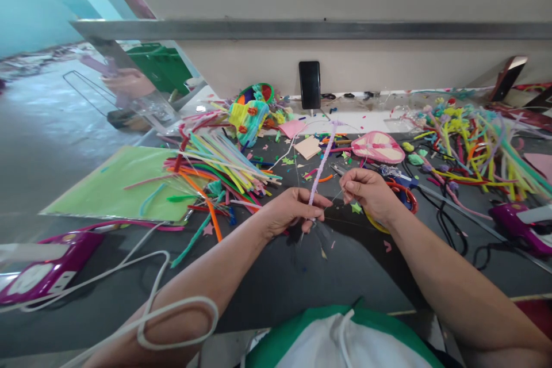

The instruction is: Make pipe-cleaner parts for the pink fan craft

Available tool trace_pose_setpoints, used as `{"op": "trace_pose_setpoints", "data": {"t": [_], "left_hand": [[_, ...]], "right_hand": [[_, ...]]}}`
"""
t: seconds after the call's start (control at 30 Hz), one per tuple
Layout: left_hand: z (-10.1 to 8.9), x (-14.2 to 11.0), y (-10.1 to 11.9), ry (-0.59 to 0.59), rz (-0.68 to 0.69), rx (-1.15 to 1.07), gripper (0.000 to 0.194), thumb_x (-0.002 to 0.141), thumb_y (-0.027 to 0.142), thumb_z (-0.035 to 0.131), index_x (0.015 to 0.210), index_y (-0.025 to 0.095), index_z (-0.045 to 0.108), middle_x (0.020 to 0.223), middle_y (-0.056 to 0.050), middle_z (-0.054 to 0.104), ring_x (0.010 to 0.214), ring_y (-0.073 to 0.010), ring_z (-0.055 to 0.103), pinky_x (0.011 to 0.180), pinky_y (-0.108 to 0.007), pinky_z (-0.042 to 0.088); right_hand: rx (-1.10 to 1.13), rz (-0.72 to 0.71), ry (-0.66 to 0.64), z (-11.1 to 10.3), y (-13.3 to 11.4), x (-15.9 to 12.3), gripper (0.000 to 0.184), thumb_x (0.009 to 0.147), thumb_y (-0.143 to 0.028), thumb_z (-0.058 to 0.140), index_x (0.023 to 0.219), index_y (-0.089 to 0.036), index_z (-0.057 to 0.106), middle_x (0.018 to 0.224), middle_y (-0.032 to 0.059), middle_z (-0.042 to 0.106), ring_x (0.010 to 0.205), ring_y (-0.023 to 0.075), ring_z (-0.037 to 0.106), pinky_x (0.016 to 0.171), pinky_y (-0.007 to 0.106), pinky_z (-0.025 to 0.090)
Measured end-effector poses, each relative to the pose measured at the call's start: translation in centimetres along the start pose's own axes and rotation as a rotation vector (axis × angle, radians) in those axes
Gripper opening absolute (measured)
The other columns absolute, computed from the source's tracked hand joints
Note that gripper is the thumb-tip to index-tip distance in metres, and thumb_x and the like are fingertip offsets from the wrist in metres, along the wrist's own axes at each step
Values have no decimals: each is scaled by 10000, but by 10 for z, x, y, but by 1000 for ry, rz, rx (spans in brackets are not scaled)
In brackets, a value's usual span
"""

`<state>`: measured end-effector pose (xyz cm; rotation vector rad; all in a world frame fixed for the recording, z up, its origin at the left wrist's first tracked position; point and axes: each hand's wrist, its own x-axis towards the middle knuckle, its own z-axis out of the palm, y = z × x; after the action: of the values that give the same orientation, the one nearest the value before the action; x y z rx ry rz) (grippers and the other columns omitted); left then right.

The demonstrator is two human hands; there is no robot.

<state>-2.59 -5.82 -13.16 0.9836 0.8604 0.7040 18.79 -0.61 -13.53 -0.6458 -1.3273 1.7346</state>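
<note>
In the head view, my left hand (297,210) is closed around the lower end of a lavender pipe cleaner (323,165), which stands almost upright and looks twisted or wrapped. My right hand (364,188) pinches a thin strand (337,195) that runs toward my left hand; whether it is wire or thread I cannot tell. Close behind my right fingers lie the metal tips of a tool (337,169), partly hidden. A green star (356,207) lies on the dark tabletop below my right hand.
Bundled pipe cleaners (228,161) lie left, beside a green sheet (116,181). More coloured pipe cleaners (474,138) are heaped right. A phone (309,85) leans at the back near a pink oval piece (378,146). A white cable (166,276) loops over my left forearm; purple devices (56,261) flank me.
</note>
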Motion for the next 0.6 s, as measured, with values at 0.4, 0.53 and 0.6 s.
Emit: {"op": "trace_pose_setpoints", "data": {"t": [0.4,0.53,0.6], "left_hand": [[-1,0,0,-13,-20,64,280,666,171,720,934,92,693,706,-57,666,390,-65,515,431,-218,442],[1,0,0,-31,-31,61,284,656,181,729,924,92,693,706,-57,666,391,-64,508,438,-226,451],[2,-1,1,-31,-29,51,281,658,184,731,921,91,693,704,-56,665,394,-66,513,438,-224,447]], "right_hand": [[-80,104,-186,-15,-7,-2,177,717,-298,723,732,-143,641,572,-32,536,478,78,482,535,235,436],[-84,154,-243,-13,-10,-4,190,731,-312,710,732,-137,638,581,-23,545,483,82,493,521,228,423],[-45,142,-214,-10,-10,-4,174,739,-305,703,732,-146,635,599,-22,551,487,81,491,533,237,441]]}}
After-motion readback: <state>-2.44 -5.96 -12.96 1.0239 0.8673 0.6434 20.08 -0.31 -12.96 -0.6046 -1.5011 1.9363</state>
